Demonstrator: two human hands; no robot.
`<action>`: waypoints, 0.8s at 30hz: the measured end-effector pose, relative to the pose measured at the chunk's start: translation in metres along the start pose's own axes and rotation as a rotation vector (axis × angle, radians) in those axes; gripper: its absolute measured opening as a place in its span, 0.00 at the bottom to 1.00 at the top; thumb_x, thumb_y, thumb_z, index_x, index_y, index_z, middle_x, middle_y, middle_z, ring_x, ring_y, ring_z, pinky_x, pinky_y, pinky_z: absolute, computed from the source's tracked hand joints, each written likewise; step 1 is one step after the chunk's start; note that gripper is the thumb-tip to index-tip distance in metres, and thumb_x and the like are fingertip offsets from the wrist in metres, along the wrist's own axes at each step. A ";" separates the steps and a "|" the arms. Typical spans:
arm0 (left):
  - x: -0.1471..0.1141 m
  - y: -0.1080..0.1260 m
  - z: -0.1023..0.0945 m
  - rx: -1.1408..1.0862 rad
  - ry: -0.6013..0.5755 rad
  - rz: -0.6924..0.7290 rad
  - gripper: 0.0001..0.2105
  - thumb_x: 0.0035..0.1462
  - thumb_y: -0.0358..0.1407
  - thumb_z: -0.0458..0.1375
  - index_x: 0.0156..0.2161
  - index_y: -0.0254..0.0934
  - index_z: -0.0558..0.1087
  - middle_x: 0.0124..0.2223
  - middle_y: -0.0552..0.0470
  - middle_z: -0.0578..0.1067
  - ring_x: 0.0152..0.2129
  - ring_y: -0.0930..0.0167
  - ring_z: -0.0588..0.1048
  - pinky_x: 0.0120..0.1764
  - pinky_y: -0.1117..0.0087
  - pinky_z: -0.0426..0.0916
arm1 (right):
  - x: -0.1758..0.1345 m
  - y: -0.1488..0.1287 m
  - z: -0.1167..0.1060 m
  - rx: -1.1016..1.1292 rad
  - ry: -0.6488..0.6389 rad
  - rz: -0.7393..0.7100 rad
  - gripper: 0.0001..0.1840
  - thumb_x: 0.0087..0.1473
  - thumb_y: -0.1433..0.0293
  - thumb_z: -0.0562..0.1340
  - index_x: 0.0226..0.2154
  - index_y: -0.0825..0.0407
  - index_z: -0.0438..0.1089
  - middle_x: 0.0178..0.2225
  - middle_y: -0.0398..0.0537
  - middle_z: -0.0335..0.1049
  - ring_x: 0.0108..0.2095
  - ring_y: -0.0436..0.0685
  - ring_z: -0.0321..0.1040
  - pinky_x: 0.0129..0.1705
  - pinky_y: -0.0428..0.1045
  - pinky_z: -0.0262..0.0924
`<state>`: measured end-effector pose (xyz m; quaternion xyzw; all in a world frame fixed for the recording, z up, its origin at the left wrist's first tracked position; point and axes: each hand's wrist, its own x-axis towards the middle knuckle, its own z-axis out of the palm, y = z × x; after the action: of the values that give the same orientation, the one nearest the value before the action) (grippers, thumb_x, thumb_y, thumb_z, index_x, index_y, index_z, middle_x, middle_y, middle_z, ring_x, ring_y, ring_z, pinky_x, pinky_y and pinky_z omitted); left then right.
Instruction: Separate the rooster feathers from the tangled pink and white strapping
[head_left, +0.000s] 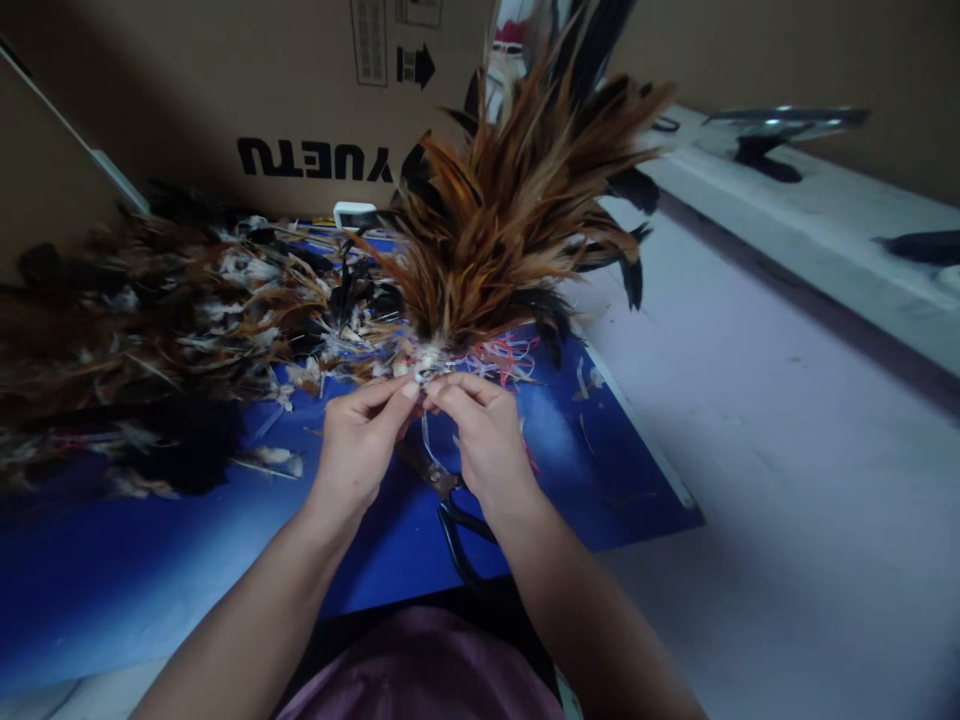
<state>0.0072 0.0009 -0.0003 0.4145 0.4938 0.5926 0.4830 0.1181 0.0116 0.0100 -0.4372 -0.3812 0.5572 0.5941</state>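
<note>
Two forearms angled inward, left hand (pixel 358 440) and right hand (pixel 484 435) pinching feather bundle (pixel 502 220) base, fingertips meeting

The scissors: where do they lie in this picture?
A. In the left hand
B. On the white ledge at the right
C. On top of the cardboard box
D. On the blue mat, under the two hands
D: the scissors lie on the blue mat, just beneath the left hand and right hand, which both pinch the base of the feather bunch.
</note>
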 end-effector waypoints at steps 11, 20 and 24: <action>0.003 -0.003 -0.003 0.057 0.006 0.025 0.10 0.48 0.39 0.66 0.36 0.39 0.82 0.27 0.52 0.76 0.20 0.75 0.66 0.22 0.74 0.58 | 0.005 0.001 0.003 -0.124 0.081 -0.025 0.06 0.38 0.73 0.63 0.14 0.51 0.70 0.16 0.38 0.66 0.22 0.49 0.60 0.30 0.47 0.57; -0.001 0.007 0.001 -0.003 -0.021 -0.052 0.08 0.48 0.39 0.65 0.34 0.39 0.82 0.23 0.54 0.73 0.17 0.77 0.62 0.19 0.75 0.54 | 0.005 0.000 -0.002 -0.091 0.060 -0.001 0.06 0.39 0.72 0.64 0.15 0.50 0.71 0.17 0.39 0.69 0.23 0.49 0.63 0.32 0.48 0.58; -0.001 0.010 0.004 -0.038 -0.030 -0.082 0.07 0.47 0.38 0.66 0.31 0.38 0.82 0.22 0.54 0.73 0.16 0.79 0.61 0.18 0.76 0.53 | 0.004 -0.001 -0.004 -0.056 0.044 0.011 0.06 0.38 0.72 0.64 0.15 0.51 0.72 0.18 0.40 0.69 0.24 0.49 0.63 0.33 0.47 0.58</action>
<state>0.0094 0.0000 0.0104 0.3937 0.4916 0.5752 0.5220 0.1229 0.0151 0.0093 -0.4679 -0.3809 0.5401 0.5868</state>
